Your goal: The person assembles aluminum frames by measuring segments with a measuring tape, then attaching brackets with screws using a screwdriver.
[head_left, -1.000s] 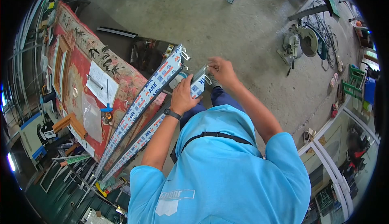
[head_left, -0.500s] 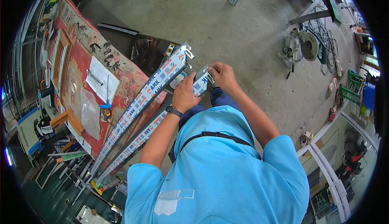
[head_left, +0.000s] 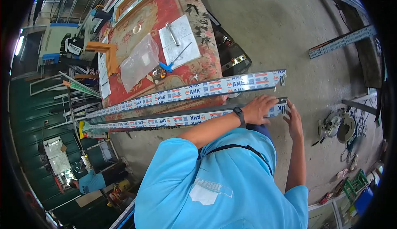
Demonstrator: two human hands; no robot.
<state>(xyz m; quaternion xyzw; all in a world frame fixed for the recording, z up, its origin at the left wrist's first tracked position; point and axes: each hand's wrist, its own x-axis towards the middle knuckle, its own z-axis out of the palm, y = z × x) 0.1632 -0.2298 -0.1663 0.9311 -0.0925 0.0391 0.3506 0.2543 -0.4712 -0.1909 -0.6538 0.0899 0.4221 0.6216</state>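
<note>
My left hand (head_left: 260, 108), with a black watch on the wrist, is wrapped over the near profile (head_left: 194, 118) close to its right end. This is a long, narrow bar covered in white film printed with AMK. Fingers of my right hand (head_left: 293, 119) are bent against the cut end of the same profile; any small part between them is hidden. Just beyond lies a second long profile (head_left: 215, 87) with the same film, its open end showing to the right. A gap separates the two bars, and neither hand touches the far one.
A red patterned table (head_left: 165, 9) holds a paper sheet (head_left: 182, 43), a blue-handled tool (head_left: 166, 67), a tape measure (head_left: 159, 75), a plastic bag (head_left: 140, 63) and wooden frame corners (head_left: 111, 57). A saw (head_left: 343, 127) stands on the floor right. Another person (head_left: 93, 182) is at lower left.
My view has turned, so the profiles now run nearly level across it and more of the left side shows. Both hands stay at the near profile's end.
</note>
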